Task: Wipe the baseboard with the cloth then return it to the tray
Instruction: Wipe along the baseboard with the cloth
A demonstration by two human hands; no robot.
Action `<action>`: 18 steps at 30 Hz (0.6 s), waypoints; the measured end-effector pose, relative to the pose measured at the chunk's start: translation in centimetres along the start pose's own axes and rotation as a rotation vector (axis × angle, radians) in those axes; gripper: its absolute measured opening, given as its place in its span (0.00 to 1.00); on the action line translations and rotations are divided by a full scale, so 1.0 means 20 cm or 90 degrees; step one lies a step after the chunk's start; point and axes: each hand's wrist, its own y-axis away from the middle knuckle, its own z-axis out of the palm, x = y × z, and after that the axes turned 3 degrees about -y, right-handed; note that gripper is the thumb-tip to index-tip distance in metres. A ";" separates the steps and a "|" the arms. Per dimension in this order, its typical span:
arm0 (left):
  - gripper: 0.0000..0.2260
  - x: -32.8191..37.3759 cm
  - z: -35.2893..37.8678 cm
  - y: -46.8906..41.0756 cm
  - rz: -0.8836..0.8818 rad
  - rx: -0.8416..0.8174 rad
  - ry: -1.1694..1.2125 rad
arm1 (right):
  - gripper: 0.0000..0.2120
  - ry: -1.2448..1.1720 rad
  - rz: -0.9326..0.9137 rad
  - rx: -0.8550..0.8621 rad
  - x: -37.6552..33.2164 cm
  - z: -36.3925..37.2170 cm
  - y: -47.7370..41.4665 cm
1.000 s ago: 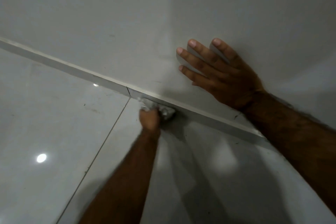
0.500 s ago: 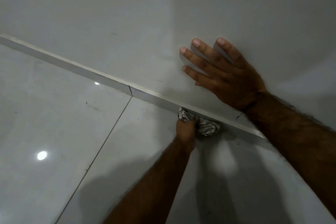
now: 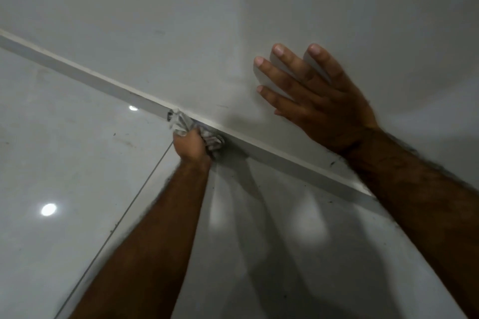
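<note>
Against the baseboard point(image 3: 285, 160), left hand point(image 3: 190, 146) clutches the cloth point(image 3: 181, 123); bare floor point(image 3: 64, 163) toward 9 o'clock. Right hand point(image 3: 321, 101), at 2 o'clock, lies flat, fingers spread.

no readable text or labels

I am down at floor level in a finished indoor room, likely a home, though I cannot tell which room. Large glossy pale floor tiles point(image 3: 64, 163) with a thin grout line point(image 3: 134, 194) mirror round ceiling lights point(image 3: 48, 209). A plain painted wall point(image 3: 181, 21) meets them along a light baseboard point(image 3: 77, 72).
</note>
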 end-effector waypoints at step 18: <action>0.11 0.21 -0.07 0.14 -0.017 -0.037 0.083 | 0.18 -0.004 -0.004 -0.020 0.00 0.00 0.00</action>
